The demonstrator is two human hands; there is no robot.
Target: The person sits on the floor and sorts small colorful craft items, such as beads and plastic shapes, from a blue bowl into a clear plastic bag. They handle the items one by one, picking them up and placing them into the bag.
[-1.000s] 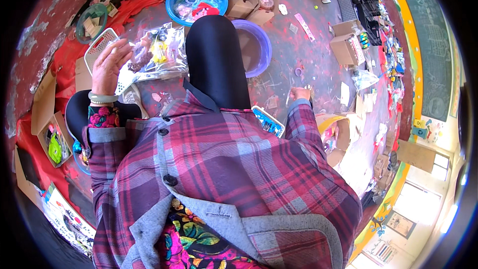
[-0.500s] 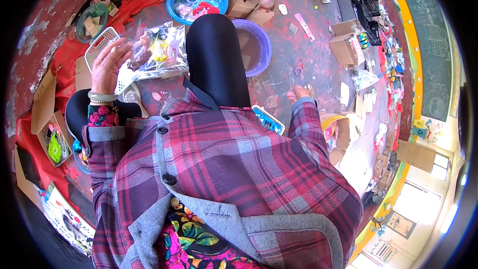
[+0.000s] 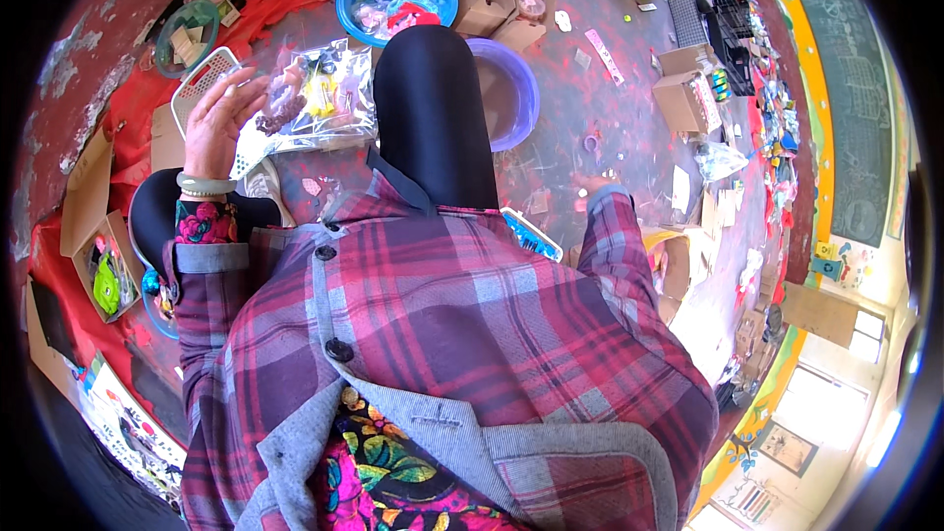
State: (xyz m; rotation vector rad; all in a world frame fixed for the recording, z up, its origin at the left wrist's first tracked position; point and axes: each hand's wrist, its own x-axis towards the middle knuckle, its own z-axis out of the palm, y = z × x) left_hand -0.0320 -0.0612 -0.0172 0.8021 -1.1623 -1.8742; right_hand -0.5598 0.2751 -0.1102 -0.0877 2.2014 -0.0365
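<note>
1. A purple-brown band (image 3: pixel 282 110), curled, knobbly and soft-looking, is seen at the left edge of a shiny clear plastic bag (image 3: pixel 352 108). The bag is creased and covered in glare; something yellow (image 3: pixel 320 98) and dark shapes are seen at its middle, though whether they lie inside cannot be told.

2. The band is placed just to the right of the left hand (image 3: pixel 224 118), close to its fingertips; the bag is spread farther right. The left hand is raised with its fingers stretched and slightly bent. Whether the band is gripped or only neared cannot be told.

3. A pale bangle (image 3: pixel 206 184) is worn on the left wrist. A white perforated basket (image 3: pixel 208 72) is partly covered by the left hand and the bag.

4. To the right of the bag, a knee in black cloth (image 3: pixel 433 108) is raised, with a blue basin (image 3: pixel 343 15) of mixed small items beyond it and a purple basin (image 3: pixel 529 103) beside it.

5. The right hand (image 3: pixel 595 183) is held well apart from the band, over the stained grey floor (image 3: pixel 556 93). It is blurred and partly hidden by a plaid sleeve (image 3: pixel 621 231), so its grip cannot be told. A small ring (image 3: pixel 590 145) is seen just beyond it.

6. Farther out, a pink strip (image 3: pixel 605 56) and an open cardboard box (image 3: pixel 680 103) are seen on the right; red cloth (image 3: pixel 133 103) is spread on the left.
</note>
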